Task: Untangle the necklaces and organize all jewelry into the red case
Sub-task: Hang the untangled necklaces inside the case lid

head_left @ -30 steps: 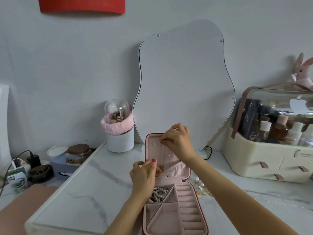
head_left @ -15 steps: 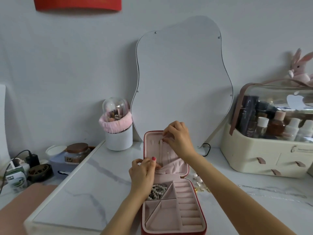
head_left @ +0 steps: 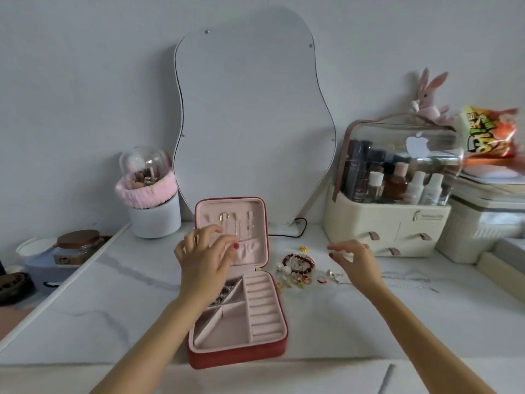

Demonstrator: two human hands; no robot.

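Your left hand (head_left: 203, 260) has drifted off the lid pocket it was working half a second ago and now hovers in front of the open lid, fingers loosely spread and pinching nothing that can be made out. Under its wrist a beaded strand (head_left: 223, 294) lies in the case's upper-left compartment, partly hidden by your forearm. The case (head_left: 241, 354) sits open on the counter (head_left: 113, 294), lid upright against the mirror (head_left: 250, 115); in the lid a gold piece (head_left: 223, 216) hangs at one of the hooks, with thin chains (head_left: 238, 228) falling toward the gathered pocket. The ring rolls and the two lower compartments look unfilled.

The bigger change is on the right: your right hand (head_left: 352, 258), which was up at the lid hooks a moment ago, has left the case and now reaches out over the counter, fingers spread and relaxed, holding nothing. It hovers just beside the loose heap of jewelry (head_left: 298, 268), where a dark red bead bracelet, pearl-like pieces and small gold bits lie together to the right of the case. A fine silver chain (head_left: 406, 278) trails along the counter past your wrist.

That shift suggests the hanging step in the lid is finished and the next piece is about to be fetched. Most of the pile remains outside the case, so the task looks well short of done.
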